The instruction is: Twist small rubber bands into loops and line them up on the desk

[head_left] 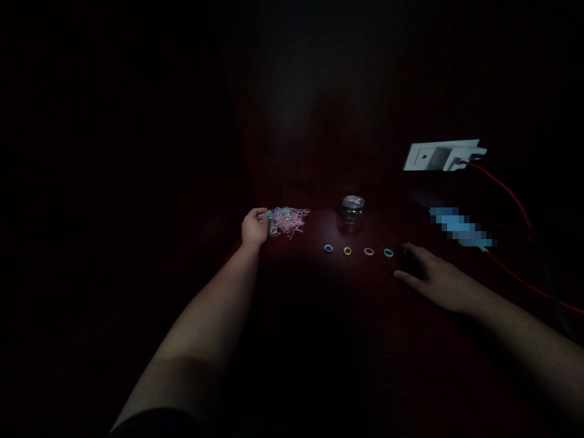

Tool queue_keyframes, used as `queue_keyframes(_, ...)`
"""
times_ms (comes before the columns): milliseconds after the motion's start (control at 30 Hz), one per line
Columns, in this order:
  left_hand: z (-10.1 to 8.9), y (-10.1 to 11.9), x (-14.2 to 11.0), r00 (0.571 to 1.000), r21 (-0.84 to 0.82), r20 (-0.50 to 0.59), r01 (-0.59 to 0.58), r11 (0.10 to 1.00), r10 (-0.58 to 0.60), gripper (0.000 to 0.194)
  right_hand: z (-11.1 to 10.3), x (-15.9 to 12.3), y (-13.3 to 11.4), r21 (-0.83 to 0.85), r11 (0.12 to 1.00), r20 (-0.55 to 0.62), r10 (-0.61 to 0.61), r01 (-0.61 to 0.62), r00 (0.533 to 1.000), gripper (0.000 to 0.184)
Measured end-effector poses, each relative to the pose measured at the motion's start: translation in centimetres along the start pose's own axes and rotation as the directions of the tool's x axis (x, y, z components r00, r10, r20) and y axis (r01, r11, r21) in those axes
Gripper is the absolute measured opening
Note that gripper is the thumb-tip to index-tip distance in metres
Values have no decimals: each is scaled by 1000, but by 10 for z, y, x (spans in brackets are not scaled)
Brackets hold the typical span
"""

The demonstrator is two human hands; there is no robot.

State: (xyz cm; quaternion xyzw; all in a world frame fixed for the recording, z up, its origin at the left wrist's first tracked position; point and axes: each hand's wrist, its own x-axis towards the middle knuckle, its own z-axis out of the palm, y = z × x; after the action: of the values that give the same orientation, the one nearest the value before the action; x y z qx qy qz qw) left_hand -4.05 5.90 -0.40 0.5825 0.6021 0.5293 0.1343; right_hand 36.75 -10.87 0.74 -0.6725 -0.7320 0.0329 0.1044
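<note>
L grip (255,228) at edge of band pile (287,221), tangled, multicol, mostly pastel

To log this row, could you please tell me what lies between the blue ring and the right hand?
The head view shows a yellow ring, a pink ring and a green ring, in that order toward the right hand.

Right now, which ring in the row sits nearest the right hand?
The green ring at the row's right end, beside the right hand; the pink ring, yellow ring and blue ring lie progressively farther left.
</note>
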Motion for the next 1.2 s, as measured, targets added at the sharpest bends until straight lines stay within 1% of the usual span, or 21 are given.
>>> queue_keyframes(100, 2, -2, 1, 1000, -16, 15, 13, 1000, -13, 27, 0, 0, 0, 10, 1000, -10, 3, -3, 1000, 79)
queue_keyframes(267, 3, -4, 2, 999, -31, 14, 42, 999, -41, 32, 3, 0, 1, 24, 1000, -36, -15, 15, 999, 76)
queue_keyframes(400, 2, -2, 2, 1000, 15, 10, 17, 1000, -18, 24, 1, -1, -2, 11, 1000, -5, 18, -18, 1000, 81)
queue_keyframes(500, 1, -1, 2, 1000, 30, 11, 10, 1000, -11, 23, -2, -2, -4, 4, 999, 17, 36, -37, 999, 81)
queue_keyframes(800, 0, -3, 4, 999, 32, 38, -39, 999, 37, 27, 0, -1, -3, 5, 1000, -3, 16, -16, 1000, 78)
queue_keyframes(1000, 2, -6, 4, 998, 1, 29, -59, 998, 59, 25, 2, 0, 0, 3, 1000, -20, 0, 0, 1000, 78)
queue_keyframes(1100, 4, -7, 4, 997, -31, 23, -72, 997, 73, 31, 2, 0, 0, 12, 1000, -11, -5, 5, 1000, 77)
queue_keyframes(1200, 4, -3, 2, 996, -47, 11, -84, 995, 85, 35, 0, 0, -2, 15, 1000, -11, -7, 7, 1000, 77)
